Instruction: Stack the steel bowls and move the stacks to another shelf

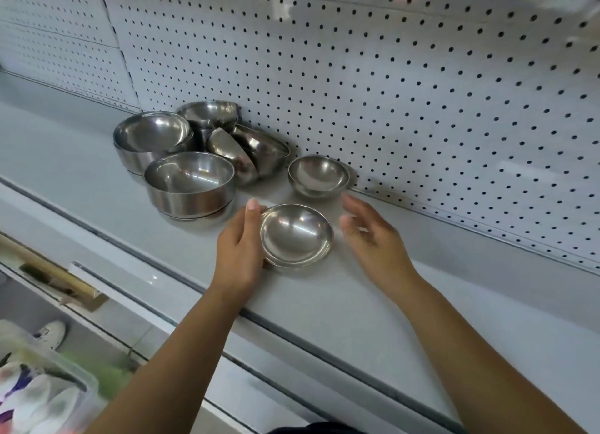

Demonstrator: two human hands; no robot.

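A person's two bare hands work over a pale grey shelf (373,303) backed by a white pegboard panel (422,92) dotted with dark holes. The left hand (238,255) cups the left rim of a small nested stack of shallow steel bowls (297,235) standing upright near the front middle of the shelf, thumb along the near edge and fingers curled round the far side. The right hand (373,242) hovers just to the right of that stack, fingers spread and loosely open, holding nothing and slightly blurred. Just behind it, close to the pegboard, a single small steel bowl (318,175) sits upright on its own. To the left stands a taller stack of deep bowls (190,183), and behind that another stack of wide bowls (151,139). Between those stacks and the pegboard, two or three tipped bowls (246,151) lie on their sides, leaning against one another, with one more upright bowl (207,112) at the back. Below the shelf's front edge, at lower left, a lower level shows a clear plastic bin (42,391) with blurred contents, a wooden stick (48,271) and a white shoe (52,333).
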